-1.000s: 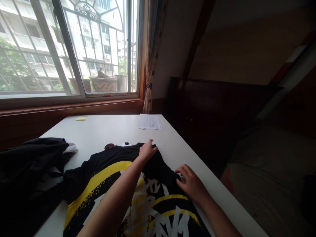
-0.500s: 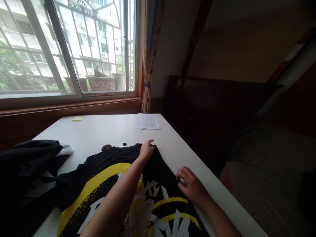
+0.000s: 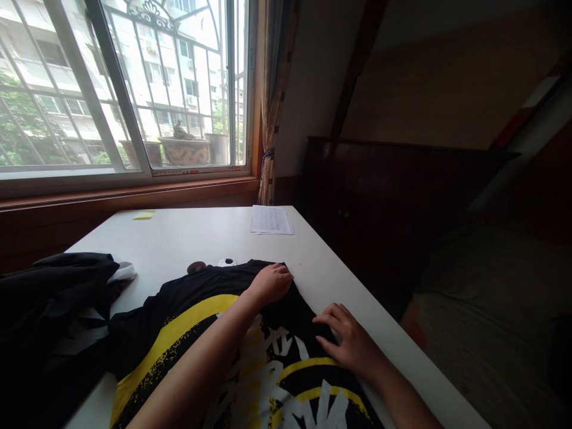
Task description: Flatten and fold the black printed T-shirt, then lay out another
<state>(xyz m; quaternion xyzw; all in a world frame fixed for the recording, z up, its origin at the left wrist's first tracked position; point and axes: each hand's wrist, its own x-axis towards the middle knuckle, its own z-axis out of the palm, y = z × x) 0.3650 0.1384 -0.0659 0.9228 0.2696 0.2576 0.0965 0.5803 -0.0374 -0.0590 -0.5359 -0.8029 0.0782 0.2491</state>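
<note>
A black T-shirt [image 3: 179,325] with yellow and white print lies spread over the white table [image 3: 201,232]. My left hand [image 3: 271,282] reaches across it to the far right corner, its fingers curled down on the cloth there. By the shirt's right edge is my right hand [image 3: 346,336], thumb and fingers apart, fingertips at the fabric. Just beyond the shirt's far edge sit a white roll [image 3: 227,262] and a brown round thing [image 3: 196,267], each partly covered by the cloth.
Dark clothing [image 3: 58,298] is heaped at the left of the table. Printed papers [image 3: 271,220] and a yellow sticky note [image 3: 144,214] lie near its far edge. Behind stand a barred window [image 3: 179,89] and a tied curtain [image 3: 268,149]; a dark wooden cabinet [image 3: 379,196] is at the right.
My left hand has moved slightly right and nearer, its fingers now bent down over the shirt's corner. The right hand's thumb and fingers have spread wider at the shirt's edge.
</note>
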